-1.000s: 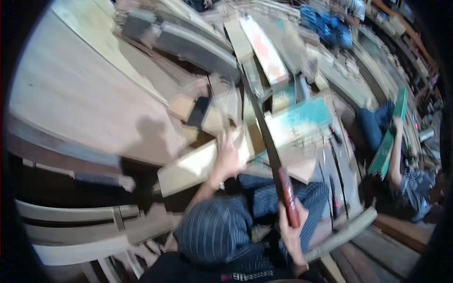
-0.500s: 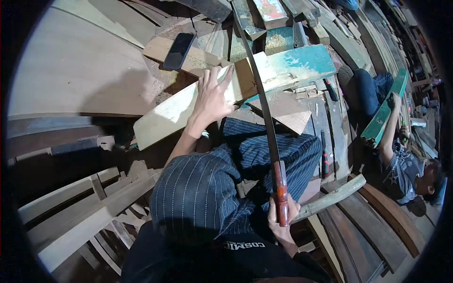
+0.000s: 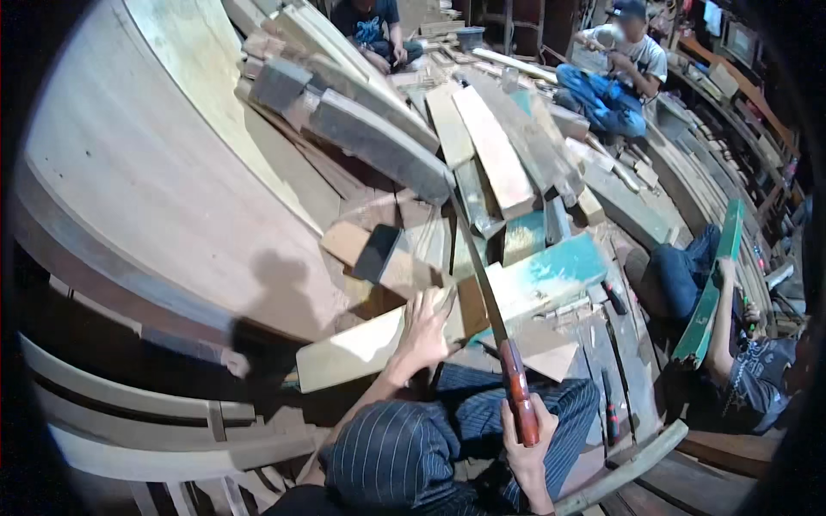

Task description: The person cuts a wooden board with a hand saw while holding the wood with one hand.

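Observation:
A thick cream-white beam [image 3: 348,357] with patchy teal paint at its right end lies slantwise ahead of my knees. On its top rests my left hand [image 3: 422,331], fingers curled over the wood just left of a brown section [image 3: 471,305]. My right hand [image 3: 529,434] is wrapped around the reddish-brown wooden handle of a saw [image 3: 486,279]. Its long, narrow blade crosses the beam right of the brown section and points away from me; teeth cannot be made out. My left hand is left of the blade, apart from it.
A black phone [image 3: 377,253] lies on a board behind the beam. Stacked timbers [image 3: 379,142] fill the far side. A red-handled tool [image 3: 612,421] and a curved pole [image 3: 628,469] are at the right. A co-worker holds a green plank [image 3: 718,279]; two people sit farther back.
The view has tilted up, so more of the far side shows. My right hand and the saw handle have moved forward, closer to the beam. My left hand keeps its place on the wood.

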Demonstrator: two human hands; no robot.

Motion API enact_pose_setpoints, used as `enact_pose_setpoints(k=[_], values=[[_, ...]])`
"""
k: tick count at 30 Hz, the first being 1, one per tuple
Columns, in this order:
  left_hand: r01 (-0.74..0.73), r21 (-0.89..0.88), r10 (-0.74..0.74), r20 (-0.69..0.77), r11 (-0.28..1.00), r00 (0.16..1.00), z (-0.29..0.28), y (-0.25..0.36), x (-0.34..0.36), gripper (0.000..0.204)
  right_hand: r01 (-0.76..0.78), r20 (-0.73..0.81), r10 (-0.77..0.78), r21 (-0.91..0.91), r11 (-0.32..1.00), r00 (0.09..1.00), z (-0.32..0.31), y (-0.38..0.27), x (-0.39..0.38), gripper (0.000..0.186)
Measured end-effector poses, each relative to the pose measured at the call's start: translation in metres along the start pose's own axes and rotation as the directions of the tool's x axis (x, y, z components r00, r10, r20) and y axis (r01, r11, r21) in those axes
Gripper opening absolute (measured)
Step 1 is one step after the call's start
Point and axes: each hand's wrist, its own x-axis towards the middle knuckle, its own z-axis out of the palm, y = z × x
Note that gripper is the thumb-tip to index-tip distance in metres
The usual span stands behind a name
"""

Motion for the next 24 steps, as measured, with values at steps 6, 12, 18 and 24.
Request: enact_pose_setpoints(k=[6,12,18,24], values=[[0.026,0.019,-0.025,-0.072,0.999,0.997,-0.003,0.001,0.002,0.097,0.007,-0.052,0.003,0.2,0.98,0.999,0.005,0.019,0.001,0.025],[0.056,0.042,-0.054,-0.044,0.998,0.998,-0.006,-0.001,0.006,0.105,0.099,-0.117,-0.086,0.113,0.989,0.989,0.008,0.03,-0.012,0.037],[0.035,0.049,-0.033,-0.043,0.998,0.999,-0.003,-0.001,0.007,0.111,0.094,-0.112,-0.085,0.071,0.993,0.99,0.008,0.026,-0.007,0.035],[0.061,0.065,-0.061,0.002,0.996,0.998,-0.005,-0.002,0.006,0.107,0.115,-0.033,-0.117,-0.039,0.993,0.993,0.011,0.01,-0.006,0.027]])
